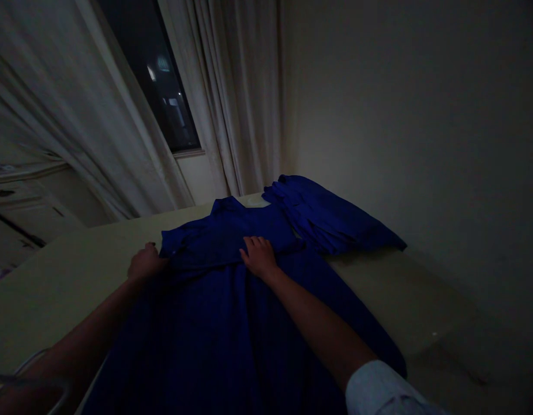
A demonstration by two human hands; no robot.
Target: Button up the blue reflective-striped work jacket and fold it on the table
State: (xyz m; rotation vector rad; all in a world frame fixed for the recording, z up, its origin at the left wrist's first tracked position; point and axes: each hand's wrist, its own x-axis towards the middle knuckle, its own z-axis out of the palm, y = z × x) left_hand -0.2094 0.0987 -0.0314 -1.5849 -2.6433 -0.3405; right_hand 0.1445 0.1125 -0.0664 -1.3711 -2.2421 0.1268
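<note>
A deep blue dress (pixel 232 323) lies spread over the pale tabletop, its neck end pointing away from me and its wide skirt running down toward me. At the left edge of its upper part, my left hand (pixel 147 262) is closed on the cloth; the fingertips are partly hidden. My right hand (pixel 260 256) rests flat on the middle of the upper part, fingers stretched out over the fabric. Just beyond it, to the right, sits a pile of blue cloth (pixel 331 216) with many layered folds.
The pale table (pixel 89 259) reaches left and right of the dress. A plain wall (pixel 400 115) borders it on the right. Long curtains (pixel 240 86) hang behind, beside a dark window (pixel 158 75). A cabinet (pixel 24 207) stands at the far left. The room is dim.
</note>
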